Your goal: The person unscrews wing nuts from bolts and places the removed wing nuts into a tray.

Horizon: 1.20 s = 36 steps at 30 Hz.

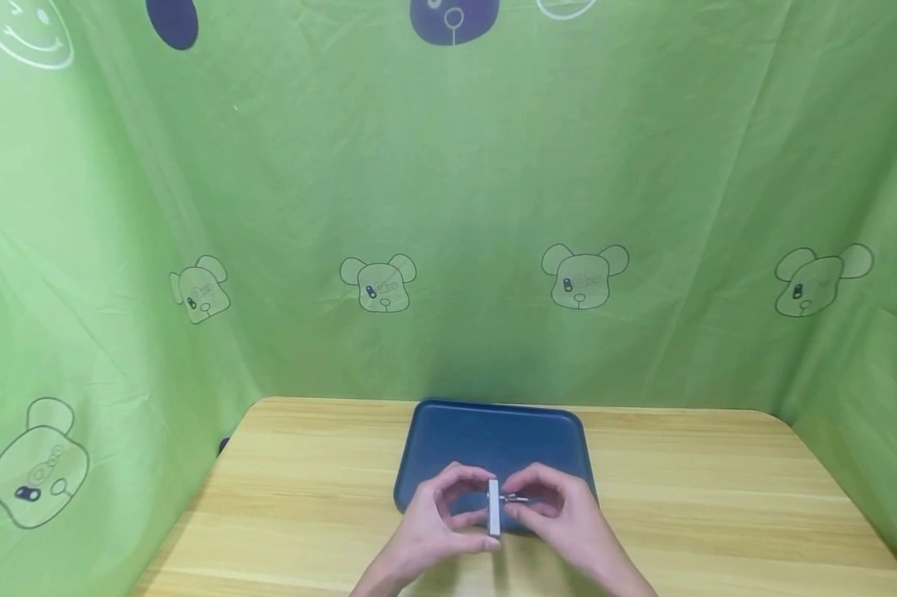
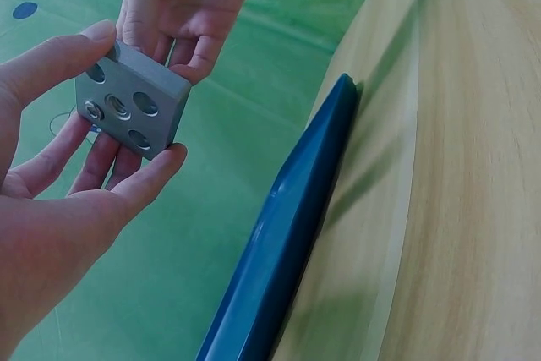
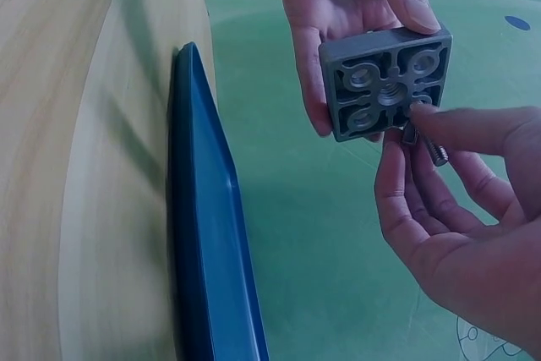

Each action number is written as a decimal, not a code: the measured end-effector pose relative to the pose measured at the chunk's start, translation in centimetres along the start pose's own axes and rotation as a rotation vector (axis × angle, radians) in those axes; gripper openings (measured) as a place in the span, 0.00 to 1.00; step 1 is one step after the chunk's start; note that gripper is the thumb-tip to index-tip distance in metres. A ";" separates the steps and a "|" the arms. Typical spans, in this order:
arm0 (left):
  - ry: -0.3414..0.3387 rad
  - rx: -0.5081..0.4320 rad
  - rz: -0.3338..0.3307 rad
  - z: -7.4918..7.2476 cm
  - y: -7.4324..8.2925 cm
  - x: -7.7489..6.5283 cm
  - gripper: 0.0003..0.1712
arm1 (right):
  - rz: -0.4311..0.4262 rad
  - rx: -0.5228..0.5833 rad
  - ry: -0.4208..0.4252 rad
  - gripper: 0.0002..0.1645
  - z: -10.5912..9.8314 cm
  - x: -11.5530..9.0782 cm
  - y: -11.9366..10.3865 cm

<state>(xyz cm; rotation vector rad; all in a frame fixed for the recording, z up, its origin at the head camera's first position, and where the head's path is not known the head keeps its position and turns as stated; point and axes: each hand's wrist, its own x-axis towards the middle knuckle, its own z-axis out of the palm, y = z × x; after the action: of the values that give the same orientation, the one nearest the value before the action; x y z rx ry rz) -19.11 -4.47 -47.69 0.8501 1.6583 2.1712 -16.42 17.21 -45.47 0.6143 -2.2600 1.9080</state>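
My left hand (image 1: 441,518) grips a square grey metal plate (image 2: 131,95) by opposite edges, standing on edge in the head view. Its flat face, seen in the left wrist view, has four corner holes round a threaded centre hole; a round socketed end (image 2: 94,111) shows in one corner hole. In the right wrist view the plate's other face is ribbed. There my right hand (image 3: 473,209) has its fingertips at one corner and pinches small metal hardware; a threaded screw (image 3: 437,153) pokes out between the fingers. Fingers hide part of this hardware.
A blue tray (image 1: 493,431) with a raised rim lies on the wood-grain table (image 1: 687,481) beneath and beyond the hands. Green fabric (image 1: 456,166) with printed bear heads encloses the back and both sides.
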 end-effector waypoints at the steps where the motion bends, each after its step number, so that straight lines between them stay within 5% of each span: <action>1: -0.001 -0.002 0.001 0.0 0.0 0.0 0.37 | 0.010 0.001 0.000 0.12 0.0 0.0 0.0; 13: 0.007 0.012 0.000 0.1 0.1 0.0 0.37 | 0.187 0.002 0.067 0.11 0.0 0.1 -0.4; 36: 0.002 0.019 0.023 0.0 0.0 0.0 0.37 | 0.187 0.044 0.021 0.14 -0.2 0.1 -0.3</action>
<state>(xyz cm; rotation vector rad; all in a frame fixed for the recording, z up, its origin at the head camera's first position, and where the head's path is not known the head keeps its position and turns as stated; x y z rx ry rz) -19.14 -4.47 -47.71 0.8761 1.6804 2.1756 -16.41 17.34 -45.16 0.3985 -2.3423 2.0410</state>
